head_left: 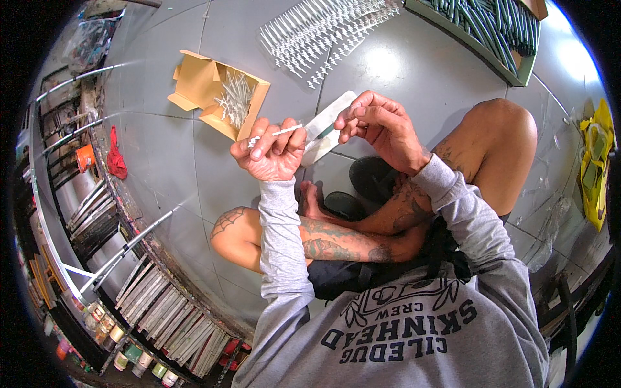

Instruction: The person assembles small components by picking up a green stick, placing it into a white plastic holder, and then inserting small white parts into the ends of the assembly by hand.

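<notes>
My left hand (270, 150) is closed around a thin white plastic stick (284, 131) with a notched end, held crosswise in the fingers. To its right, my right hand (383, 128) has its fingers bent in a pinch. A short dark green rod (327, 131) shows at those fingertips, and the rest of it is hidden by the fingers. Between the hands, a pale, narrow rectangular tray or pad (321, 150) is partly covered by the fingers; whether it is held or lies on the floor I cannot tell.
An opened cardboard box (202, 72) of white sticks stands beyond my left hand. Rows of white sticks (310, 39) lie farther off. A box (517, 76) of dark green rods is at the far right. Racks (123, 258) line the left; a yellow bag (595, 165) lies right.
</notes>
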`<state>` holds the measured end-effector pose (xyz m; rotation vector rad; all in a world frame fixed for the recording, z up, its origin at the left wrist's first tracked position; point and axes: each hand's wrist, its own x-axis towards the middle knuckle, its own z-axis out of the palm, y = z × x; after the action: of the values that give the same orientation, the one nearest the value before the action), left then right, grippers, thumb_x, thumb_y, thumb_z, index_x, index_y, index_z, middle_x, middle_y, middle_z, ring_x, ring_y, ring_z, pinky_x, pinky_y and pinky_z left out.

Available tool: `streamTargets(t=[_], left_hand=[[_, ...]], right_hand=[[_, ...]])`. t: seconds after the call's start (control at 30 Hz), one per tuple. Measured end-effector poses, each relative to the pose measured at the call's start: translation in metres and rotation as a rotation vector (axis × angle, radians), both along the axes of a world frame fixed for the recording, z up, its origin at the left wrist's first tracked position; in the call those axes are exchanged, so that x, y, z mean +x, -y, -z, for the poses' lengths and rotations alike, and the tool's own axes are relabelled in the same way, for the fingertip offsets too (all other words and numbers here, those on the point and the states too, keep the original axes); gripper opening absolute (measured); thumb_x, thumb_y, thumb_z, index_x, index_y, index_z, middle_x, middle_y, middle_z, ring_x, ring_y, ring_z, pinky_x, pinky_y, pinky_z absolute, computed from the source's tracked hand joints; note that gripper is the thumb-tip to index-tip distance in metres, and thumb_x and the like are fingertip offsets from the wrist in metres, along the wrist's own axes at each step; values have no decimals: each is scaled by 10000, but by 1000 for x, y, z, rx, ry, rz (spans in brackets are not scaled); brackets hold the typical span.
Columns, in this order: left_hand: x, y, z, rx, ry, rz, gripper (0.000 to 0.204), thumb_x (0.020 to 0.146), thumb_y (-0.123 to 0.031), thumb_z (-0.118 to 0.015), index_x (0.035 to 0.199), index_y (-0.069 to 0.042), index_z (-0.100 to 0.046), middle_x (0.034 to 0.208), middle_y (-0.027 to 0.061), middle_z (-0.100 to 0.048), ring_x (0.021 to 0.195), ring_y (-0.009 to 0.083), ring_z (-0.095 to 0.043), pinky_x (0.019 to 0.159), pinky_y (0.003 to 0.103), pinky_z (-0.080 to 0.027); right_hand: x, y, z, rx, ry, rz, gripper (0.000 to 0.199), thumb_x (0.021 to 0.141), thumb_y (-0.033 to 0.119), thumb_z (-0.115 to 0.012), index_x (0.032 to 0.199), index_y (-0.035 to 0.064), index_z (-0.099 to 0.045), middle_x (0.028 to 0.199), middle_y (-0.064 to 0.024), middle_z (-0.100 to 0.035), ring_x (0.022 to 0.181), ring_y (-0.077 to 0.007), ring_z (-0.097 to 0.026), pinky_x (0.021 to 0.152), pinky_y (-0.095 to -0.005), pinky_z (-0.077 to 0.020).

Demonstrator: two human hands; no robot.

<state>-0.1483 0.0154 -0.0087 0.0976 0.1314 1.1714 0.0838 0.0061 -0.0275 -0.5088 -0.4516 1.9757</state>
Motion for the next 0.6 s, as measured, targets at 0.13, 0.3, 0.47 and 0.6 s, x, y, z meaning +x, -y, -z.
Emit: streamTargets(t=[0.13, 0.3, 0.47, 0.6], left_hand=[[-1, 0, 0, 8, -2, 0, 162, 754, -274, -625, 682, -191, -507, 579, -147, -609, 642, 78, -267, 616, 269, -225], [0, 0, -1, 7, 0, -9, 145, 755, -281, -621, 703, -186, -525, 585, -154, -614, 641, 75, -269, 613, 268, -223], [-3, 0, 1, 34, -13, 0, 149, 760, -295, -630, 723, -184, -539, 592, -161, -619, 642, 74, -270, 612, 268, -223], [-4, 0, 2, 40, -24, -7, 184, 776, -322, -661, 728, -191, -540, 596, -168, -619, 643, 71, -272, 612, 268, -223]], right_hand=[[0, 0, 2, 5, -8, -1, 113, 1027, 140, -511, 991, 78, -598, 1026, -164, -714, 851, -230, -710, 817, -342, -558], [0, 0, 1, 1, -12, 5, 114, 1027, 143, -514, 996, 73, -598, 1025, -164, -715, 851, -227, -708, 819, -343, -557], [0, 0, 2, -15, -3, 3, 115, 1028, 144, -518, 1001, 69, -600, 1023, -162, -714, 849, -223, -702, 818, -343, -556], [0, 1, 3, -22, -3, 15, 118, 1027, 144, -520, 997, 66, -603, 1015, -160, -714, 843, -219, -698, 812, -340, -554]])
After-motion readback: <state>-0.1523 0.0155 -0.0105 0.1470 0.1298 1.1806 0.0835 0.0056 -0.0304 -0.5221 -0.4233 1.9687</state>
